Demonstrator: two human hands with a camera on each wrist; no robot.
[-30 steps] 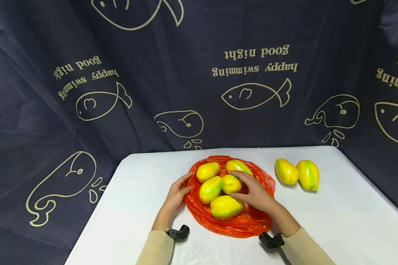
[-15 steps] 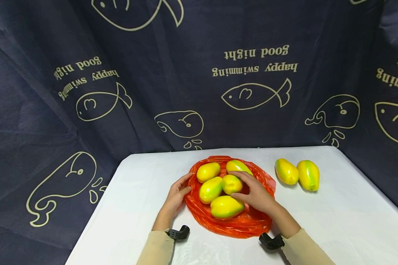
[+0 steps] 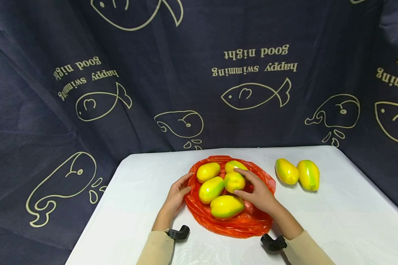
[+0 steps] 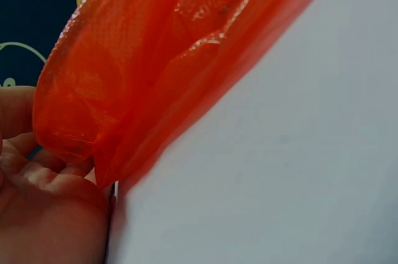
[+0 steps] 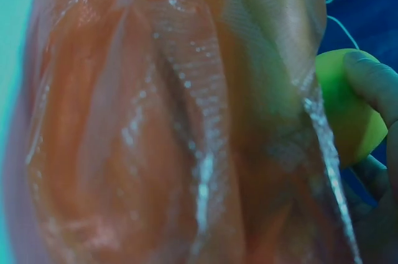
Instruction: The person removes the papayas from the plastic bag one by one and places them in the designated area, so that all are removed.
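A red plastic bag (image 3: 219,229) lies spread wide on the table, its rim rolled round several yellow-green papayas (image 3: 227,207). At its left side my left hand (image 3: 174,195) holds the rim between thumb and fingers; in the left wrist view, fingers (image 4: 15,115) pass behind the red film. My right hand (image 3: 260,193) reaches in from the right and grips the middle papaya (image 3: 234,182), thumb on the near side and fingers on the far side. The right wrist view shows that papaya (image 5: 348,109) in the hand, partly hidden by the bag film.
Two more papayas, one (image 3: 286,171) leaning beside the other (image 3: 308,175), lie on the white table (image 3: 345,213) to the right of the bag. A dark blue cloth (image 3: 199,73) with fish and whale drawings hangs behind the table.
My right hand has shifted slightly right with the middle papaya, which now stands a little higher in view. The far papaya has moved slightly left. My left hand stays at the bag's rim.
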